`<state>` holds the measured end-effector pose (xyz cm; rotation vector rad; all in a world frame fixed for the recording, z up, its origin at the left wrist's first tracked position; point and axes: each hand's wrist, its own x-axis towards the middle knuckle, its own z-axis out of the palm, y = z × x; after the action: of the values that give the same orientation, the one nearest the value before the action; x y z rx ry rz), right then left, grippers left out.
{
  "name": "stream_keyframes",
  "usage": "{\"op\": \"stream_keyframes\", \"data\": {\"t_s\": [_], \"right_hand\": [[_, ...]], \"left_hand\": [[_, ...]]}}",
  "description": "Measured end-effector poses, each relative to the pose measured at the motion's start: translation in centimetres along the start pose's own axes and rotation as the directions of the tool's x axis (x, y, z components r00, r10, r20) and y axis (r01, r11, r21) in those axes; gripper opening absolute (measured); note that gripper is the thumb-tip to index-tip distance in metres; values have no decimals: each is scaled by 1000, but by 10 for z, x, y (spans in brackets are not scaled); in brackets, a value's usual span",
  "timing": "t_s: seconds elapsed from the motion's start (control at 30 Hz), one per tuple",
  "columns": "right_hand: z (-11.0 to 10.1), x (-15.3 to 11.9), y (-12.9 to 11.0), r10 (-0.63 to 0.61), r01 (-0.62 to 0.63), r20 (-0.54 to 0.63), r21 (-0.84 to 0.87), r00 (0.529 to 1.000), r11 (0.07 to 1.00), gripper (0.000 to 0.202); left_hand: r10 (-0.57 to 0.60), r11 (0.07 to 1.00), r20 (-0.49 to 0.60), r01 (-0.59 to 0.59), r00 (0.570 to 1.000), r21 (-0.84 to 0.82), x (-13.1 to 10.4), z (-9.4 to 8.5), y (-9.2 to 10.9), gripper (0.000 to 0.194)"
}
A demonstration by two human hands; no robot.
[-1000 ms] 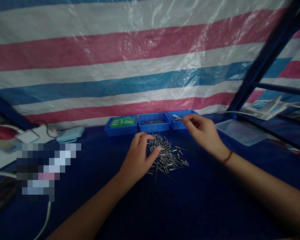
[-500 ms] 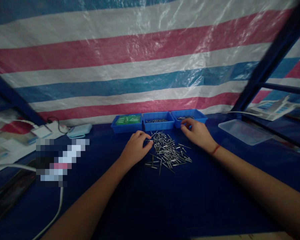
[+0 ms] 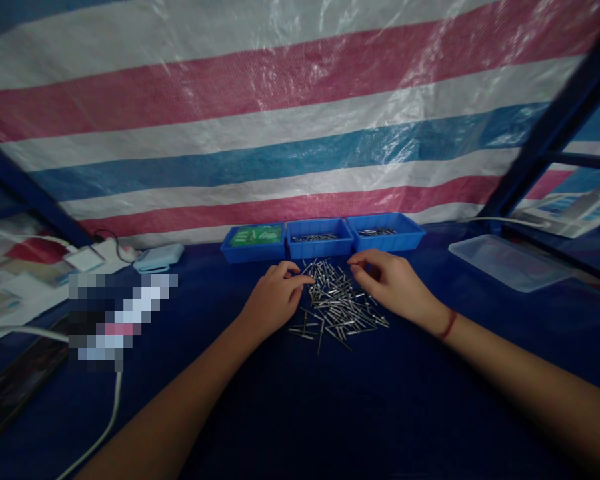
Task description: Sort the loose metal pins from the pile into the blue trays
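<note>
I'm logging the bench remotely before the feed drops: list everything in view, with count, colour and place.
metal pins: one loose pile, too many to count, silver, table centre between both hands
trays: three, blue, in a row behind the pile; left one holds green pieces, the other two hold pins
clear lid or tray: one, transparent, far right
pale blue case: one, far left
white cable: one, near left
dark phone-like slab: one, left edge
table cover: dark blue
striped tarp: red, white, blue, behind
left hand: fingers curled at pile's left edge
right hand: red wrist cord, at pile's right edge
</note>
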<state>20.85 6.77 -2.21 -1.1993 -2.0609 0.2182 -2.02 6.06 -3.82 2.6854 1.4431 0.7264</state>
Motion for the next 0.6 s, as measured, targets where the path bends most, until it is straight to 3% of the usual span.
{"op": "stream_keyframes", "data": {"t_s": [0.2, 0.6], "right_hand": [[1, -4, -7, -64, 63, 44, 35, 997, 997, 18], [0, -6, -9, -98, 95, 92, 37, 991, 995, 18]], "left_hand": [[-79, 997, 13, 79, 997, -1, 0, 2, 6, 18], [-70, 994, 9, 69, 998, 79, 0, 0, 12, 17]]}}
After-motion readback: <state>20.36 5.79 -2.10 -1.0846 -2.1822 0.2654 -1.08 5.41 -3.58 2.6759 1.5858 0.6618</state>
